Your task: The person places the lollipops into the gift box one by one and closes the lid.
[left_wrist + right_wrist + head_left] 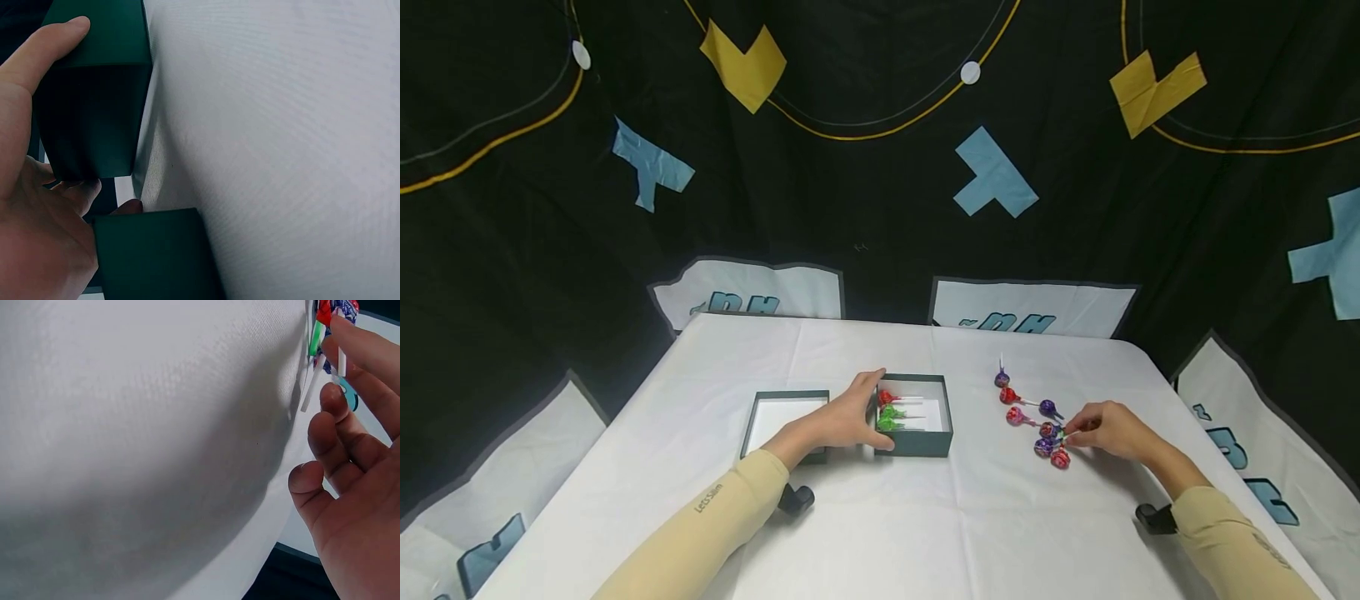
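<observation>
My left hand (842,412) grips the left side of a dark green box (913,446), its thumb on the near wall and fingers reaching the far corner. Inside lie a red lollipop (886,398) and two green lollipops (891,412), sticks pointing right. To the right, my right hand (1105,425) pinches a lollipop by its white stick (342,362) between thumb and index finger, at the edge of a cluster. Red and blue show on the wrapper (345,309). Touching or close by are a purple lollipop (1043,447) and a red lollipop (1060,458).
Left of the box stands a second shallow green tray (778,417) with a white inside, partly behind my left arm. Further lollipops lie beyond the cluster: purple (1002,379), red (1008,396), pink (1015,416) and purple (1048,407). A white cloth covers the table (895,525).
</observation>
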`<state>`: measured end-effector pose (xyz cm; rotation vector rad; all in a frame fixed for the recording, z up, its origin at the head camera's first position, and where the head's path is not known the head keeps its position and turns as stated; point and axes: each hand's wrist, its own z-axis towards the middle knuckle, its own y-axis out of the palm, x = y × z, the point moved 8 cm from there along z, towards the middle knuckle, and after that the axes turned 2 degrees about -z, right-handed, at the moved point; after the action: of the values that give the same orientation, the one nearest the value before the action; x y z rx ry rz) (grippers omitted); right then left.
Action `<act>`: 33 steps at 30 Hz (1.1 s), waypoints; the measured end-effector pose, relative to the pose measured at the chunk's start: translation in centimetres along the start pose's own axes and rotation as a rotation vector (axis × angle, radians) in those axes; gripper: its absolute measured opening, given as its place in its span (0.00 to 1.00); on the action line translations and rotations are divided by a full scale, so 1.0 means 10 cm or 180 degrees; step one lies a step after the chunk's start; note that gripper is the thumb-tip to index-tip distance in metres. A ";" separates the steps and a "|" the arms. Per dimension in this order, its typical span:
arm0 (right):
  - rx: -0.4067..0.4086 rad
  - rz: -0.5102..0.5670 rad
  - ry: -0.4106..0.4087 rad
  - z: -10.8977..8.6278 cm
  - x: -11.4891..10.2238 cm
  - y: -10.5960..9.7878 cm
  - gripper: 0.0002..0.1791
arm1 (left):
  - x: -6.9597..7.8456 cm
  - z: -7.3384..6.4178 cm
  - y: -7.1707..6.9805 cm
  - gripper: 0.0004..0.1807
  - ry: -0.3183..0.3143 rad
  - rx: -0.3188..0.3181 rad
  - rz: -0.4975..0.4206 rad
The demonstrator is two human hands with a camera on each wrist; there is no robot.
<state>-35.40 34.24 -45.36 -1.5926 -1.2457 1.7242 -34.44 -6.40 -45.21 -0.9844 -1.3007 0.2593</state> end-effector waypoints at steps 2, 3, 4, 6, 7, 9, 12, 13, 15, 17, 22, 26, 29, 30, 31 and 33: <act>-0.0010 0.0012 -0.0017 -0.01 0.00 0.00 0.07 | 0.00 0.00 0.00 0.69 0.0003 0.0005 -0.0004; -0.0025 0.0012 -0.0047 -0.01 -0.01 0.00 0.07 | 0.00 0.00 0.00 0.69 0.0003 0.0004 0.0001; -0.0038 0.0015 -0.0073 -0.02 -0.01 0.00 0.07 | 0.00 0.00 -0.01 0.69 0.0005 0.0009 -0.0007; -0.0057 0.0020 -0.0095 -0.02 -0.02 0.00 0.06 | 0.00 0.00 -0.01 0.69 0.0005 0.0013 -0.0007; -0.0066 0.0012 -0.0109 -0.03 -0.02 0.00 0.06 | 0.00 0.00 -0.01 0.69 0.0002 0.0011 0.0000; -0.0083 -0.0011 -0.0150 -0.04 -0.03 0.01 0.05 | 0.00 0.00 -0.01 0.69 -0.0001 0.0006 -0.0003; -0.0086 -0.0059 -0.0170 -0.05 -0.05 -0.01 0.03 | 0.00 0.00 -0.01 0.68 -0.0006 0.0001 0.0003; -0.0090 -0.0082 -0.0192 -0.05 -0.06 -0.01 0.03 | 0.01 0.00 -0.02 0.68 -0.0008 0.0001 0.0004; -0.0108 -0.0122 -0.0239 -0.05 -0.08 -0.01 0.02 | 0.01 0.00 -0.02 0.68 -0.0011 -0.0001 0.0010; -0.0127 -0.0160 -0.0289 -0.03 -0.09 -0.01 0.02 | 0.01 0.00 -0.02 0.68 -0.0014 -0.0002 0.0009; -0.0161 -0.0251 -0.0367 -0.01 -0.11 -0.01 0.04 | 0.01 -0.01 -0.02 0.69 -0.0022 -0.0002 0.0005; -0.0191 -0.0245 -0.0276 -0.01 -0.10 0.00 0.03 | 0.01 -0.01 -0.02 0.69 -0.0018 0.0006 0.0001; -0.0210 -0.0238 -0.0210 -0.02 -0.10 0.00 0.01 | 0.01 0.00 -0.01 0.69 -0.0008 0.0006 -0.0004; -0.0215 -0.0245 -0.0203 -0.02 -0.10 0.00 0.02 | 0.01 0.00 -0.01 0.69 -0.0004 0.0005 -0.0002; -0.0217 -0.0259 -0.0202 -0.03 -0.10 0.00 0.03 | 0.01 0.00 -0.01 0.69 -0.0001 0.0003 -0.0003; -0.0213 -0.0274 -0.0213 -0.03 -0.11 0.00 0.04 | 0.00 0.00 0.00 0.69 0.0008 0.0000 0.0002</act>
<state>-34.84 33.42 -44.72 -1.5065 -1.3972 1.7113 -34.47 -6.38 -45.17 -0.9849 -1.2982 0.2586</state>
